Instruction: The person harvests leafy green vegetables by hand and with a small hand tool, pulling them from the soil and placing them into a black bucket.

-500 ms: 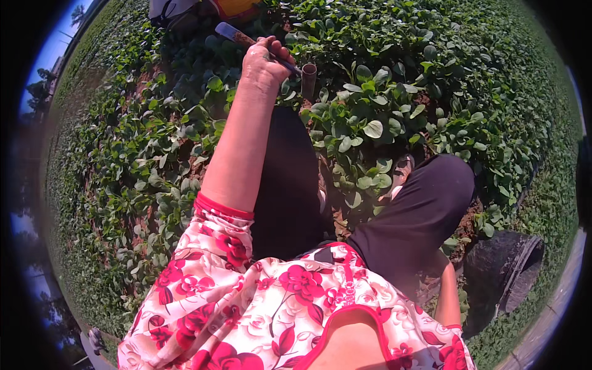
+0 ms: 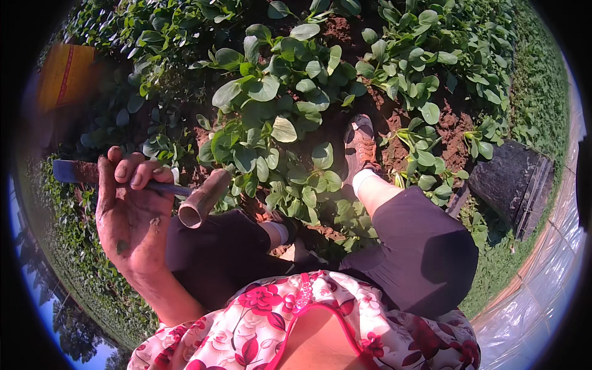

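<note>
Soil-caked left hand (image 2: 132,216) closed on a short hollow-handled metal hoe (image 2: 148,188)
Grip is pinched around the slim neck; stiff, light, probably gritty; right hand unseen.

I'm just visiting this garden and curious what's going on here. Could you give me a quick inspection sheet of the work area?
Surface: reddish-brown soil between rows of leafy green plants.
Job's things: small hand hoe, its flat blade pointing left and its hollow socket end facing the camera.
Clutter: dark flat slab at right; orange-yellow object at upper left, blurred.
Fingers: left hand, soiled, is closed around the hoe; right hand not in view.
Cables: nothing seen.
Surroundings: clear plastic sheeting at lower right; person's brown shoe on the soil.
</note>
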The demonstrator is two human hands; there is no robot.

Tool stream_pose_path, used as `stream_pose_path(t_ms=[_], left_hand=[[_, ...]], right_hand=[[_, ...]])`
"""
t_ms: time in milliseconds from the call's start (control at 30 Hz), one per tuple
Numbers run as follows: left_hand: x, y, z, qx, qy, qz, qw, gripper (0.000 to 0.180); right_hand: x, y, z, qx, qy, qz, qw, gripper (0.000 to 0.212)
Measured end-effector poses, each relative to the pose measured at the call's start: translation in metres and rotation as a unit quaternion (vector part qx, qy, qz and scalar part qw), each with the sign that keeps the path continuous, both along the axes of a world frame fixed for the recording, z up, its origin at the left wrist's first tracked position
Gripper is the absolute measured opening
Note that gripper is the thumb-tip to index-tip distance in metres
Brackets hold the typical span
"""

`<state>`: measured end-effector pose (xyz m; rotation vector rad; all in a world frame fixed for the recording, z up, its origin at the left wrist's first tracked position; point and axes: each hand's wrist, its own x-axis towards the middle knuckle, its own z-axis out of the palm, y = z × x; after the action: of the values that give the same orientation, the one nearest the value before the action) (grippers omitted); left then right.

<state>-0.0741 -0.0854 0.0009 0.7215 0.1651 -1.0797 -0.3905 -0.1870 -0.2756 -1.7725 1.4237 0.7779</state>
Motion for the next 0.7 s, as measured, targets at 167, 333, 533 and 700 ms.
stream_pose_path(t_ms=[167, 333, 533, 700], left_hand=[[0.025, -0.057, -0.051, 0.157, 0.047, 0.014, 0.986, 0.025], [0.045, -0.093, -0.093, 0.244, 0.121, 0.016, 0.962, 0.025], [0.016, -0.105, -0.107, 0.358, 0.119, -0.024, 0.926, 0.026], [-0.009, -0.103, -0.105, 0.415, 0.138, -0.067, 0.897, 0.027]], right_hand=[[0.033, -0.024, -0.032, 0.035, 0.018, 0.001, 0.999, 0.047], [0.034, -0.018, -0.015, 0.058, 0.044, -0.005, 0.997, 0.048], [0.015, 0.009, 0.030, 0.090, 0.073, -0.030, 0.993, 0.049], [0.004, 0.051, 0.068, 0.118, 0.094, -0.039, 0.988, 0.051]])
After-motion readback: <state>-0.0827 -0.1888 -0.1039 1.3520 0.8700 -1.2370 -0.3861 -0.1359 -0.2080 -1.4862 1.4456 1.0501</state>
